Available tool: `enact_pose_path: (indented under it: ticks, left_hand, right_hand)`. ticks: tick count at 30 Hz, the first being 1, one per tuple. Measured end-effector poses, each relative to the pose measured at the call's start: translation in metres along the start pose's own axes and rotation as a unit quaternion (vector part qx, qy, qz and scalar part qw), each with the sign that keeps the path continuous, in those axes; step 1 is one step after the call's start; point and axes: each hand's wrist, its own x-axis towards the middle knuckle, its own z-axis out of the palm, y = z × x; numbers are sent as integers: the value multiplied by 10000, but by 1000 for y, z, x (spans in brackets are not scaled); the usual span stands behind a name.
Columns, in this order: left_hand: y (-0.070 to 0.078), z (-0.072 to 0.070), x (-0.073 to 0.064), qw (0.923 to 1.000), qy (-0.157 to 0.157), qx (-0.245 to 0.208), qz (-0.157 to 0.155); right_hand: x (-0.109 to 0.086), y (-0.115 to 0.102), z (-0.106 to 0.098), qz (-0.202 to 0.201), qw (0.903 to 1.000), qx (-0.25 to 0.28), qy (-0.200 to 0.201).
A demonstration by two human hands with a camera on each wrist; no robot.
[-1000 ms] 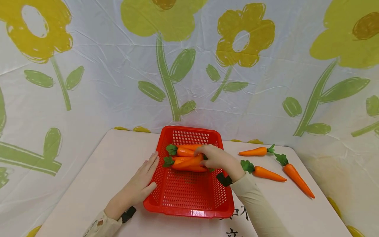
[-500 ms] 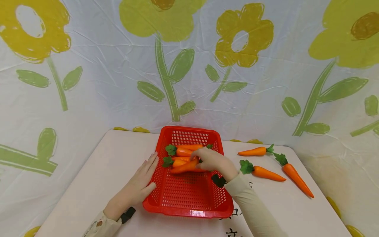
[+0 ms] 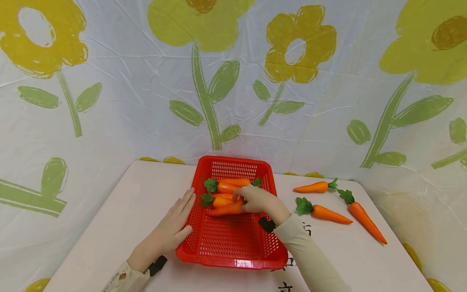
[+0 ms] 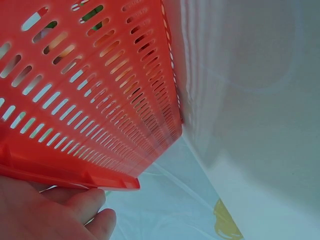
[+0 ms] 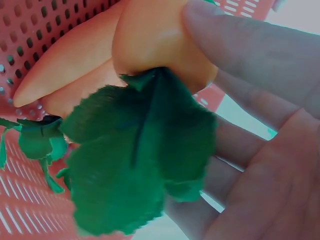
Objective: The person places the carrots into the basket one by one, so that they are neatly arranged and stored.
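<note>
The right hand (image 3: 260, 198) reaches into the red basket (image 3: 233, 262) and pinches one carrot (image 3: 224, 209) between thumb and fingers at its thick, leafy end; the held carrot's tip points left, and its green leaves (image 5: 140, 155) hang beside the palm in the right wrist view; the left hand (image 3: 169, 227), well apart from the right, lies with fingers extended against the basket's left rim; inside the basket, other carrots (image 3: 228, 187) lie crosswise just beyond the held one, partly hidden by the right hand, so their count cannot be told; the basket stands on a pale tabletop (image 3: 146, 202); to its right lie three loose carrots (image 3: 331, 214), two with leaf tops just beside each other; behind hangs a pale cloth (image 3: 146, 81) printed with yellow flowers.
</note>
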Motion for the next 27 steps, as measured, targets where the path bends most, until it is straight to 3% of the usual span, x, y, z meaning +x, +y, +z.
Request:
enact_pose_path:
  ticks: [13, 25, 26, 27]
  left_hand:
    - [-1, 0, 1, 10000, -7, -40, 12]
    - [0, -1, 1, 10000, -37, -61, -21]
    - [0, -1, 1, 10000, -39, -50, -25]
    - [0, -1, 1, 10000, -40, -56, -31]
  right_hand:
    - [8, -2, 5, 708, 9971, -190, -203]
    - [29, -7, 21, 1441, 9820, -1088, -556]
    - [30, -7, 22, 1503, 9809, -1093, -571]
    - [32, -4, 26, 1624, 9834, -381, -715]
